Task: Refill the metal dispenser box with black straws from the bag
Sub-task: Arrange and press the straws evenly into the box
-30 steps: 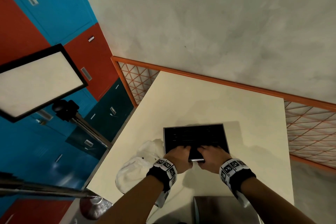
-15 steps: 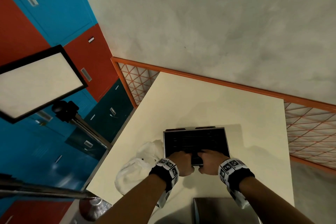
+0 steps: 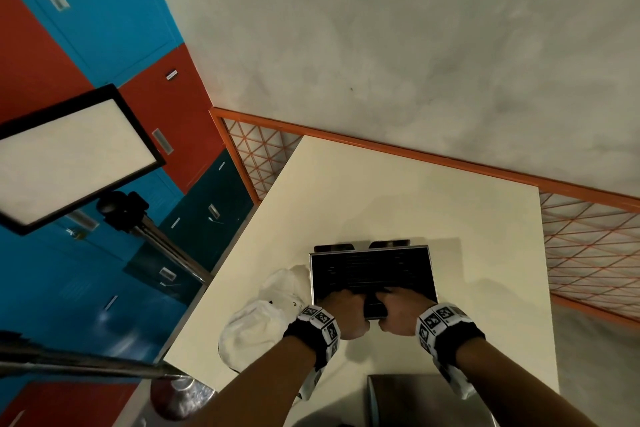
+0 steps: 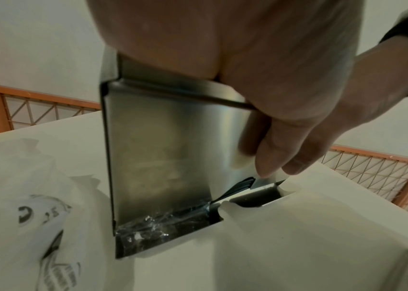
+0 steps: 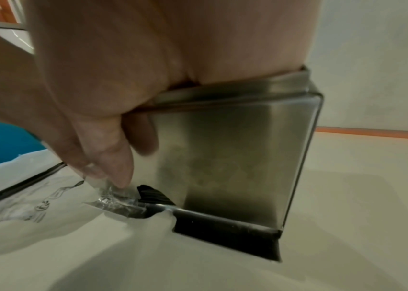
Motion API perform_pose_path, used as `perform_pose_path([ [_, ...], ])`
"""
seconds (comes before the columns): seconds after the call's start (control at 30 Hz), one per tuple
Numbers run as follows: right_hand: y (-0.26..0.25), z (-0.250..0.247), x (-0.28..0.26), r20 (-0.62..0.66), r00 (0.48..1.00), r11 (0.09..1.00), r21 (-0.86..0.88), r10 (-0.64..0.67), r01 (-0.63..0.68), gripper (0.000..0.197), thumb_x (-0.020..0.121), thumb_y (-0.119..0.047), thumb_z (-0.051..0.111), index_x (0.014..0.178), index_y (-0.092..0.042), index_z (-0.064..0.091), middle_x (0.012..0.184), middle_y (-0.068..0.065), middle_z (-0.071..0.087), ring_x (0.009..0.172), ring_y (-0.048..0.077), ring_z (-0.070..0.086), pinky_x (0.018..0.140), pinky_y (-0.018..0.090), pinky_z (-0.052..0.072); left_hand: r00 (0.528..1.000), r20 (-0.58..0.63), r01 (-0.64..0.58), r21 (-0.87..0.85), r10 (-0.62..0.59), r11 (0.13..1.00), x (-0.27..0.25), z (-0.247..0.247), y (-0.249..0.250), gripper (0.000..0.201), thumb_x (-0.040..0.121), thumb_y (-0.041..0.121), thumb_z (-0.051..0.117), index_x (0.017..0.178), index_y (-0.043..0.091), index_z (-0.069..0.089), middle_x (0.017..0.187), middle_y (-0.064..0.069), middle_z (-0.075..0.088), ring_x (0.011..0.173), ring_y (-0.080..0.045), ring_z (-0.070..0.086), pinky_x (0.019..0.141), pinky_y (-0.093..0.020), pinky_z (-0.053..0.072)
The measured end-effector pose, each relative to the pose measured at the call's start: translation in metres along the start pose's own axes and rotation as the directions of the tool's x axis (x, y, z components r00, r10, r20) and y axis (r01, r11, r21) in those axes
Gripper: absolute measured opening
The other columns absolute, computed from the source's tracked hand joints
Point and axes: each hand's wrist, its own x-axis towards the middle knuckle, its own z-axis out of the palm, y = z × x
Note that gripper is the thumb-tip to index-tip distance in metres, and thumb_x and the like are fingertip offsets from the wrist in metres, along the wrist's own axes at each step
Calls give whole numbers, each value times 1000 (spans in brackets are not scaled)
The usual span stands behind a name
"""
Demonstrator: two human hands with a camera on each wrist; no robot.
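Both hands, left hand (image 3: 343,314) and right hand (image 3: 401,314), clamp the near rim of the box (image 3: 372,270) low in frame: stiff, slick steel, probably best held by its rims

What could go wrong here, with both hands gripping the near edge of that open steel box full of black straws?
1. Both the left hand and right hand grip only the near rim of the open stainless-steel dispenser box; it might tip and spill the black straws.
2. The crumpled white plastic bag lies against the box's left side and could get caught or dragged.
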Motion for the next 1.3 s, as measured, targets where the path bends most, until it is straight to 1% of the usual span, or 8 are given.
perform_pose_path([
  [0.3, 0, -7, 2, 3, 1000, 1000, -22, -1, 1, 43, 75, -38, 58, 116, -26, 58, 117, 3, 65, 105, 28, 62, 89, 37, 52, 1000, 8, 23, -28, -22, 999, 3, -5, -2, 45, 76, 35, 59, 121, 26, 58, 116, -8, 68, 104, -34, 66, 90, -42, 57],
  [0.57, -1, -15, 5, 25, 1000, 999, -47, 16, -14, 40, 75, -38, 59, 114, -30, 58, 114, 1, 66, 101, 26, 65, 84, 35, 54, 1000, 14, 20, -26, -20, 999, 10, -8, -6, 45, 79, 33, 63, 124, 27, 59, 117, -9, 68, 103, -34, 66, 87, -38, 56],
  [0.67, 0, -23, 8, 40, 999, 998, -52, 20, -18, 38, 74, -42, 60, 110, -34, 58, 107, 0, 67, 94, 26, 66, 80, 35, 55, 999, 38, 35, -28, -34, 999, 14, -17, -7, 39, 81, 30, 66, 119, 23, 63, 110, -9, 69, 97, -33, 67, 82, -36, 56],
  [0.77, -1, -34, 13, 62, 998, 997, -69, 27, -23, 35, 72, -42, 62, 106, -35, 60, 97, -1, 67, 84, 25, 66, 74, 34, 56, 996, 80, 34, -52, -30, 998, 21, -28, -8, 34, 76, 31, 65, 109, 19, 67, 98, -9, 71, 86, -32, 69, 78, -39, 60],
  [0.87, -2, -45, 18, 72, 997, 995, -92, 32, -25, 26, 68, -41, 64, 93, -33, 60, 83, -2, 66, 71, 22, 65, 71, 36, 60, 993, 112, 38, -32, -34, 999, 26, -37, -8, 32, 76, 31, 68, 106, 19, 67, 92, -8, 71, 79, -30, 69, 75, -40, 62],
  [1.03, -4, -63, 25, 149, 989, 987, -159, -2, 26, 38, 64, -39, 74, 99, -29, 64, 88, 2, 68, 74, 24, 67, 72, 36, 59, 990, 138, 13, -26, -9, 1000, 34, -42, -10, 38, 82, 32, 70, 117, 18, 66, 102, -9, 72, 85, -28, 68, 79, -36, 58],
  [1.17, -4, -72, 24, 143, 989, 983, -177, -26, 51, 45, 60, -46, 76, 101, -33, 63, 87, -2, 65, 74, 22, 64, 72, 36, 58, 995, 103, -3, -28, 5, 1000, 34, -43, -11, 38, 80, 31, 73, 114, 16, 66, 101, -10, 72, 87, -31, 69, 81, -40, 60],
  [1.3, 0, -73, 21, 150, 988, 984, -168, -39, 64, 56, 58, -54, 76, 108, -35, 62, 90, -4, 61, 79, 21, 63, 74, 35, 57, 998, 42, -38, 24, 37, 999, 29, -40, -11, 47, 79, 35, 71, 123, 21, 61, 105, -7, 71, 88, -31, 68, 79, -38, 59],
])
